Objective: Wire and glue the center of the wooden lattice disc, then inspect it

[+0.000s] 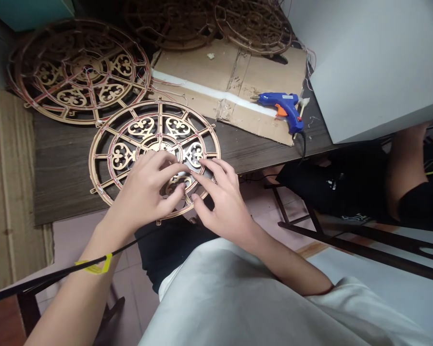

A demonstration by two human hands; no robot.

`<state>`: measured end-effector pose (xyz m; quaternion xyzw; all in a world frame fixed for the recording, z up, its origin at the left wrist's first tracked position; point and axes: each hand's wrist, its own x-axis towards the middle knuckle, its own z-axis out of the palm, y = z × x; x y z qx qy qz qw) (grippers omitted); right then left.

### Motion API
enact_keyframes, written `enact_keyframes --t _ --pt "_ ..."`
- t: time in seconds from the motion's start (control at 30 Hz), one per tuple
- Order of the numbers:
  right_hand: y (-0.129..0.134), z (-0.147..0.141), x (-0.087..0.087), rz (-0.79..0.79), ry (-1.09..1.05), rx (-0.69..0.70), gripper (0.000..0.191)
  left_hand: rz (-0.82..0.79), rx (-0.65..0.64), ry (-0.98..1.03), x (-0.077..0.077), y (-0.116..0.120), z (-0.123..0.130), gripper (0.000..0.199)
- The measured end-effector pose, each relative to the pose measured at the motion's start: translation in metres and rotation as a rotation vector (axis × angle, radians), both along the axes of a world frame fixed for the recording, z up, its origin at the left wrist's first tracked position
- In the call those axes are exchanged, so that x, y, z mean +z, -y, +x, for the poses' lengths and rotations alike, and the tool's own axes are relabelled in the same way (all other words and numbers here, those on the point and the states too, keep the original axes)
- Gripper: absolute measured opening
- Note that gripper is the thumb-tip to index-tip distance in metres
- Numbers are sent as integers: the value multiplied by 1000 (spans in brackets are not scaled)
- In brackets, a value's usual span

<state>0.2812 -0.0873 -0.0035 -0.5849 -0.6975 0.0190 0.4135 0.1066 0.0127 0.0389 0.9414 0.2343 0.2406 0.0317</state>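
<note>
**Both Hands Pressed on a Gilt Fretwork Disc**

While resting on the near edge of the dark wood-grain table [63,163], overhanging it slightly toward the lap: a round openwork disc [130,144], thin, gold-coloured, cut into spokes and curling trefoil scrolls, with fine reddish wire traced along its ribs. Left hand [147,190] laid flat over the hub, fingers loosely curled and spread, fingertips down on the fretwork, gripping nothing. Right hand [222,197] just beside it, half open, index and middle fingers stretched to the centre, touching a small pale piece too hidden to identify. Fingertips of both hands nearly meeting.

Counted: four such discs in all. One more disc [79,72] behind and to the left, two others [209,21] farther back, partly in shadow. One flattened sheet of corrugated cardboard [202,72], scuffed, crossed by a white strip. One blue plastic glue gun [285,108] with orange trigger, lying on the cardboard's right corner.
</note>
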Motion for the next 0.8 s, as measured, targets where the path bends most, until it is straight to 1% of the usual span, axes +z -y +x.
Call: enact_keyframes --t 0.13,0.2,0.23,0.33,0.43,0.47,0.53,0.57,0.6,0.67,0.7,0.8 --pt "-4 3 -1 122 -93 24 27 -5 -7 -2 2 -1 2 29" --pt "-5 12 1 197 -155 13 20 -8 -7 2 2 0 3 29" --pt "-5 19 3 231 -173 -14 19 -11 -4 2 2 0 3 29" --pt "-6 52 10 312 -146 -180 15 -26 19 20 1 2 2 27" --pt "-12 101 18 347 -59 -379 12 -49 36 39 0 3 2 25" --pt "-16 118 20 351 -11 -466 13 -53 33 46 -1 3 2 24" --pt "-27 148 22 297 69 -650 23 -61 22 60 -3 2 2 23" --pt "-33 161 22 247 80 -733 33 -65 17 67 -3 2 2 23" --pt "-40 171 22 183 88 -787 42 -69 16 74 -4 1 2 23" --pt "-55 183 19 69 110 -835 52 -73 19 77 -5 0 2 23" --pt "-61 186 17 42 123 -849 55 -70 19 77 -5 0 2 23" --pt "-77 189 13 56 140 -879 59 -70 23 77 -5 0 1 23"
